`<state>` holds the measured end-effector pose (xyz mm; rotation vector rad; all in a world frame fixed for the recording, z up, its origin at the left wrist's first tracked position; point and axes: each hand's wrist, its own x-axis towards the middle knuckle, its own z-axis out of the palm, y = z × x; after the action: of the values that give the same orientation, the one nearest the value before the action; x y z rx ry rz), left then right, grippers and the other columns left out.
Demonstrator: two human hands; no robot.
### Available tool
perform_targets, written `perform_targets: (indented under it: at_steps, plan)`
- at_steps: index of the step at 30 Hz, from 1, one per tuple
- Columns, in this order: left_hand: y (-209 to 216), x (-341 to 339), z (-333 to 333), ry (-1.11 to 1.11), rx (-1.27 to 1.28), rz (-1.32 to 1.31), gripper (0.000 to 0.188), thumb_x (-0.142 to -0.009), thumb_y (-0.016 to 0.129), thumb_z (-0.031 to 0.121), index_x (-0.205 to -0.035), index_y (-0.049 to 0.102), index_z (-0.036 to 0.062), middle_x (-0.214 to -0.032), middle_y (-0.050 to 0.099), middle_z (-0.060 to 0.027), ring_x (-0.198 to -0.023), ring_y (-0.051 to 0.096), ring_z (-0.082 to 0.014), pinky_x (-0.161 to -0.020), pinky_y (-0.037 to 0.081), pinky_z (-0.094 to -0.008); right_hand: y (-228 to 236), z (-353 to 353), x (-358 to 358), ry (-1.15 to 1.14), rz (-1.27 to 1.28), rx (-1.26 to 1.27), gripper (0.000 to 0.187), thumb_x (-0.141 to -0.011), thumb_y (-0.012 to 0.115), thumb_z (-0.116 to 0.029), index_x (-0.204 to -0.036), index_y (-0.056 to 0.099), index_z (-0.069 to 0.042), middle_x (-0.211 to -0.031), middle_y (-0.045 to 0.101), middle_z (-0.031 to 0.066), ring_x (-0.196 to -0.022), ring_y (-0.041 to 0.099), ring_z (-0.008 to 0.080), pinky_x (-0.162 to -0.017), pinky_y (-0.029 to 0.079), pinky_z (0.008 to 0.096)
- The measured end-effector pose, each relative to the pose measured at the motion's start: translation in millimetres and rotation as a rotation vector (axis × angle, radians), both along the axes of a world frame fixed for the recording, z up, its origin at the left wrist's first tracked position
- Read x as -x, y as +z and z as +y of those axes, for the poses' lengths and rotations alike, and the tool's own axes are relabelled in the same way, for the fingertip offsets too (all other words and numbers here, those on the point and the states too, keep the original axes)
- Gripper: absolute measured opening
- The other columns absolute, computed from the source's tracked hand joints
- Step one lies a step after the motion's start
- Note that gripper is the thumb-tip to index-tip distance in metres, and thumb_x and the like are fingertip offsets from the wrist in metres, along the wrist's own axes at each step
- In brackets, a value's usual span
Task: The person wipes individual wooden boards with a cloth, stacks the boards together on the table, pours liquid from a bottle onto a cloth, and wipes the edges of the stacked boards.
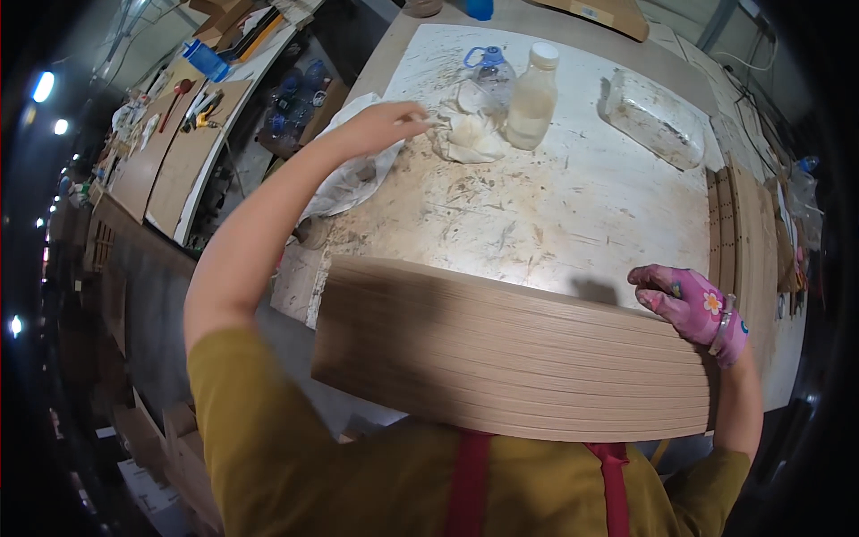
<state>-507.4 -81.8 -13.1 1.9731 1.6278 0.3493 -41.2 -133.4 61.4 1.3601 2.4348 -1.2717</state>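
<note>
Left hand: I see the left hand (385, 128) bare and empty, fingers loosely spread and slightly bent, next to the crumpled cloth (470, 136); from my viewpoint I can't tell whether the fingertips touch it.
Right hand: the right hand (687, 304) wears a stained pink glove with a flower on it; I read its fingers as bent, the thumb a little apart from them, pinching nothing I can see. It is at the stack's right end; I can't make out contact.
Board stack: the stack of wooden boards (510, 353) lies along the worktable's near edge, right in front of the wearer.
Worktable: I have the worktable (573, 215) with a scuffed, stained pale top.
Bottles: toward the far edge, a white-capped bottle (531, 103) stands upright beside the cloth, and a clear bottle with a blue handle (495, 76) is just behind.
Far right corner: a clear-wrapped block (656, 121) lies near it.
Left edge: a white sheet (358, 183) lies rumpled there, under the left forearm.
Right edge: long boards (750, 224) line it.
</note>
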Motion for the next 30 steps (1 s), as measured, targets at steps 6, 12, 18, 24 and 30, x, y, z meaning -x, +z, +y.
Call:
perform_targets:
  at_steps: [6,12,18,24,30]
  plan:
    - [-118.0,-24.6,74.9,-0.031,0.085,0.388,0.06,-0.077,0.066,0.026,-0.131,0.045,0.0108,-0.117,0.057,-0.0222,-0.111,0.054,-0.0344,-0.095,0.042,-0.0403,-10.9,9.9,5.1,-0.002,0.125,0.058,0.04,-0.09,0.058,-0.032,-0.112,0.058,0.0,-0.096,0.065,0.0174,-0.088,0.063,0.0276,-0.08,0.048,0.0343]
    - [-32.9,-38.8,53.0,-0.238,-0.034,0.389,0.041,-0.073,0.07,0.021,-0.11,0.059,0.0071,-0.103,0.062,-0.0156,-0.097,0.057,-0.0333,-0.085,0.045,-0.0394,-9.5,4.8,-9.2,0.004,0.166,0.014,0.04,-0.09,0.06,-0.032,-0.114,0.057,0.0,-0.095,0.065,0.018,-0.087,0.063,0.027,-0.078,0.048,0.0336]
    - [31.9,-75.8,-9.2,-0.267,-0.21,0.218,0.039,-0.077,0.072,0.015,-0.111,0.059,0.0026,-0.094,0.061,-0.0077,-0.08,0.054,-0.014,-0.072,0.045,-0.0293,-19.4,8.5,-11.2,-0.108,0.397,0.173,0.053,-0.088,0.063,-0.032,-0.127,0.048,0.0,-0.103,0.061,0.0132,-0.093,0.057,0.0192,-0.085,0.046,0.0322]
    - [95.2,-184.7,-21.6,-0.202,0.086,-0.452,0.042,-0.08,0.071,0.012,-0.119,0.056,0.0025,-0.097,0.058,0.0006,-0.08,0.049,-0.0068,-0.072,0.043,-0.0222,-24.6,17.2,-14.2,-0.308,0.764,0.253,0.086,-0.083,0.068,-0.033,-0.146,0.016,-0.005,-0.135,0.039,0.0215,-0.118,0.048,0.0251,-0.099,0.039,0.0345]
    - [73.8,-220.6,0.6,-0.31,0.242,-0.471,0.05,-0.081,0.067,0.007,-0.129,0.05,0.0082,-0.107,0.056,-0.0023,-0.089,0.051,-0.0096,-0.077,0.044,-0.0231,-16.3,20.2,-23.8,-0.39,0.742,0.302,0.041,-0.085,0.067,-0.031,-0.112,0.058,-0.001,-0.093,0.061,0.0001,-0.086,0.055,0.0072,-0.077,0.044,0.0233]
